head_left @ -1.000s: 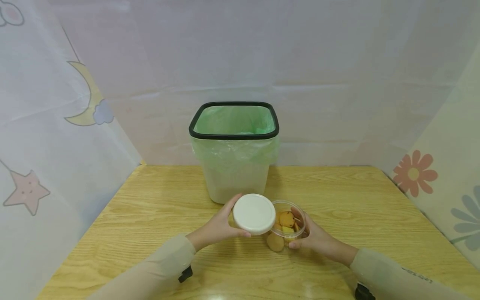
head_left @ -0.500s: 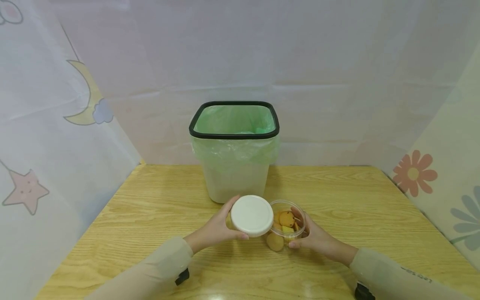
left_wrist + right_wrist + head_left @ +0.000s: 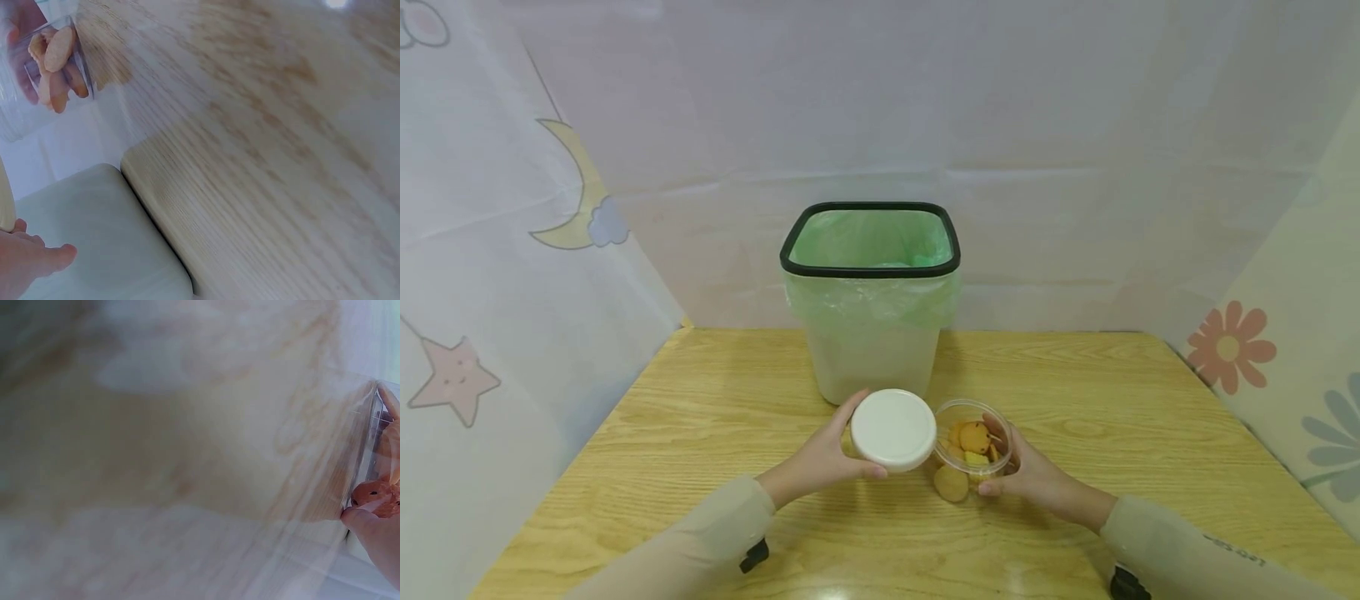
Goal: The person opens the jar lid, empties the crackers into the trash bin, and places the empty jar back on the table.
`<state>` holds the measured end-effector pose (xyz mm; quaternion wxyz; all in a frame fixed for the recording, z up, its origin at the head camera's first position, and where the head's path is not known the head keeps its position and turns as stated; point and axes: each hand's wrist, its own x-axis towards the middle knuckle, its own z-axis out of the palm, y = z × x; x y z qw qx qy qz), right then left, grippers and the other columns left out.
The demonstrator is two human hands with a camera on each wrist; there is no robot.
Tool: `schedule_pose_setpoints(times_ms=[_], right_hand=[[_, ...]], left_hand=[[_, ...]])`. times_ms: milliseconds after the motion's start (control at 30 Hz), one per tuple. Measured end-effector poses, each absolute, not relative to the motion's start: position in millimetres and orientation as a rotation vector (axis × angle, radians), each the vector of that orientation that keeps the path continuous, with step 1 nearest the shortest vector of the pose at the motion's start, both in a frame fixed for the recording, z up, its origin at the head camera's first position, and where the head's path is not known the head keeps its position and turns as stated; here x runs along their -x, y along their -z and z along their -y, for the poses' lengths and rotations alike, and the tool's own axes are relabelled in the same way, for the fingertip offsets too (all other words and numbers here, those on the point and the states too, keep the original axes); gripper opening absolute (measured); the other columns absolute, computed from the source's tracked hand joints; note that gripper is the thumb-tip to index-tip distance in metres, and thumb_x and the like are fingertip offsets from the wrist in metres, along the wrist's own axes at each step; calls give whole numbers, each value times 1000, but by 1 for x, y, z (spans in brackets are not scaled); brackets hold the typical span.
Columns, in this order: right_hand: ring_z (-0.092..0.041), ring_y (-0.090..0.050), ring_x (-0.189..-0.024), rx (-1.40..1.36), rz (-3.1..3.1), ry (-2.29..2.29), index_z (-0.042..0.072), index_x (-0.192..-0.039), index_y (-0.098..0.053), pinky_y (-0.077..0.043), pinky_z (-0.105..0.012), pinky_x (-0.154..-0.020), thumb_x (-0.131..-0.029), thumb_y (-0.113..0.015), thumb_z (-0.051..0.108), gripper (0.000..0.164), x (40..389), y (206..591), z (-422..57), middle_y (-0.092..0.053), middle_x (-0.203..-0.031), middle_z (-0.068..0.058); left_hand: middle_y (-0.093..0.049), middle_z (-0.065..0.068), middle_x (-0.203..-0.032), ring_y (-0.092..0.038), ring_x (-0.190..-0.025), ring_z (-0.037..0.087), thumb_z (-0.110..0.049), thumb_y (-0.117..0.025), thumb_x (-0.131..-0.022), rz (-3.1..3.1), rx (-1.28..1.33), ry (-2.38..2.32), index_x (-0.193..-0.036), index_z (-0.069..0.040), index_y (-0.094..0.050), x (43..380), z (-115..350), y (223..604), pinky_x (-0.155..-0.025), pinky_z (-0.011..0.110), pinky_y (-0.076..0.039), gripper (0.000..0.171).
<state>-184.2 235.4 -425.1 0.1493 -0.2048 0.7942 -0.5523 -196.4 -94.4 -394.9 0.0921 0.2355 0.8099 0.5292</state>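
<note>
My left hand (image 3: pixel 822 461) grips a white round lid (image 3: pixel 893 427) by its left side, thumb at the front and fingers at the back. The lid is up off the table, left of a clear plastic jar (image 3: pixel 962 467) and apart from it. Several brown and yellow biscuits (image 3: pixel 975 437) lie inside the jar. My right hand (image 3: pixel 1026 475) holds the jar around its right side. In the left wrist view the lid's edge (image 3: pixel 5 203) barely shows beside my thumb. The right wrist view catches only part of the jar and my thumb (image 3: pixel 369 531).
Behind the hands stands a pale waste bin (image 3: pixel 872 358) with a black rim and a green bag lining it. It rests on the wood-grain table (image 3: pixel 700 417). Patterned cloth (image 3: pixel 1037 208) hangs behind and at both sides.
My left hand has drawn the white lid a little to the left, so a gap now shows between it and the jar. The right hand and the jar have barely moved.
</note>
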Motion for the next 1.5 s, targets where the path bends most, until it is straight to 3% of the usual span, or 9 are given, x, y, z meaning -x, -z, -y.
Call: schedule_pose_setpoints(times_ms=[200,633,800,1133,1500], right_hand=[[-59,-5,-136,583,-2277,1591,-6,-152,4,-17,-71,-104,-85,-77,11,106,184,426,-236,0,-153,-36],[-60,-4,-136,599,-2273,1590,-6,-152,4,-18,-71,-104,-85,-76,12,106,186,427,-236,0,-153,-36],[-59,-4,-136,594,-2267,1598,-6,-152,4,-18,-71,-104,-85,-77,13,106,186,426,-236,0,-153,-36],[-59,-4,-136,599,-2266,1599,-7,-151,4,-18,-71,-104,-85,-76,14,106,184,425,-235,0,-153,-37],[-59,-5,-136,615,-2255,1606,-6,-151,5,-17,-71,-104,-86,-75,12,106,185,426,-236,1,-153,-37]], left_hand=[[-27,19,-155,-23,-141,41,-29,-89,-72,-2404,-641,-1578,-155,-10,-19,194,100,394,-105,68,-22,111],[-27,23,-154,-21,-140,45,-30,-88,-72,-2436,-690,-1589,-154,-5,-20,191,108,400,-104,69,-22,109],[-23,20,-156,-18,-142,43,-31,-88,-71,-2419,-613,-1570,-155,-10,-19,191,112,402,-106,68,-20,111],[-20,23,-156,-20,-141,46,-33,-88,-72,-2431,-621,-1496,-154,-1,-17,190,114,404,-105,68,-22,113],[-19,22,-157,-22,-141,43,-36,-87,-72,-2475,-616,-1391,-154,0,-18,192,114,412,-107,63,-24,113]])
